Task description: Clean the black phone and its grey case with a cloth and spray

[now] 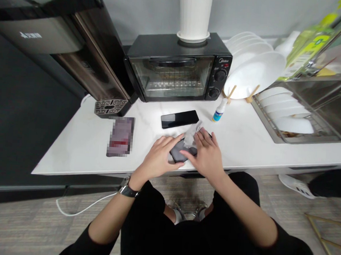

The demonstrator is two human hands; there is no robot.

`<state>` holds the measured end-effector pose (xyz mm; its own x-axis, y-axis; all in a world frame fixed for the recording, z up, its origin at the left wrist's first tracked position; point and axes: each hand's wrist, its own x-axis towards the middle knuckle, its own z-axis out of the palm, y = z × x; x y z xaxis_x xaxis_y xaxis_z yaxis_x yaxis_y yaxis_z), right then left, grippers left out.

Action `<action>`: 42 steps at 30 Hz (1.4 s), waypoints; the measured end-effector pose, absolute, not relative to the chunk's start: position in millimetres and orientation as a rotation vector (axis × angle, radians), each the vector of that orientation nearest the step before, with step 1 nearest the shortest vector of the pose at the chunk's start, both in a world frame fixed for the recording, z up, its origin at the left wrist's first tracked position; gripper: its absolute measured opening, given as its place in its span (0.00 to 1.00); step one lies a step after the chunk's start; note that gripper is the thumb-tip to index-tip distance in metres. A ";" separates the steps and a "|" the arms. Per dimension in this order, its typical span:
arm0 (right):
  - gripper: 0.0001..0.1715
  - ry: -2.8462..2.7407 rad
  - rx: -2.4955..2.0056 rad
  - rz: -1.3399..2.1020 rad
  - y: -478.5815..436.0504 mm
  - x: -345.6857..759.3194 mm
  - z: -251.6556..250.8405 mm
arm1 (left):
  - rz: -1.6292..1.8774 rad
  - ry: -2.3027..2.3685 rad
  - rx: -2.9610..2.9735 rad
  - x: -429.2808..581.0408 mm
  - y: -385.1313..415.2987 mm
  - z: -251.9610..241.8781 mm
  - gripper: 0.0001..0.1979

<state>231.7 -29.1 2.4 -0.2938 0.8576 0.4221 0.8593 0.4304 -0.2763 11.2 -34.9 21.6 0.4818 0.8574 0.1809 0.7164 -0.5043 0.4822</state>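
On the white counter, a dark, flat, phone-shaped slab lies between my hands, partly covered by them. My left hand grips its left end, thumb along the near edge and fingers over the far one. A crumpled white wipe is under the fingers of my right hand, which presses it on the slab's right part; that thumb rests on the slab's surface. Just beyond lies a black smartphone, screen up. To the right stands a small white spray bottle with a blue label.
A black toaster oven stands behind, with a white pot on top. At left are a drinks machine and a blurred-out flat item. Racked white plates and a sink with a dish rack are right.
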 end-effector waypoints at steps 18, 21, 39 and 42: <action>0.40 -2.351 -1.267 0.075 -68.2 252.2 1.5 | 0.571 1.362 2.366 12.5 -40.2 21.4 0.50; 0.36 -2.275 -1.401 -0.073 -50.2 277.1 1.6 | 0.587 1.360 2.374 13.2 -39.6 21.4 0.50; 0.52 -2.351 -1.111 0.299 -82.1 203.5 4.0 | 0.554 1.300 2.371 9.8 -37.4 19.7 0.51; 0.40 -2.368 -1.138 0.309 -77.5 227.0 6.2 | 0.567 1.322 2.363 11.2 -38.9 19.5 0.52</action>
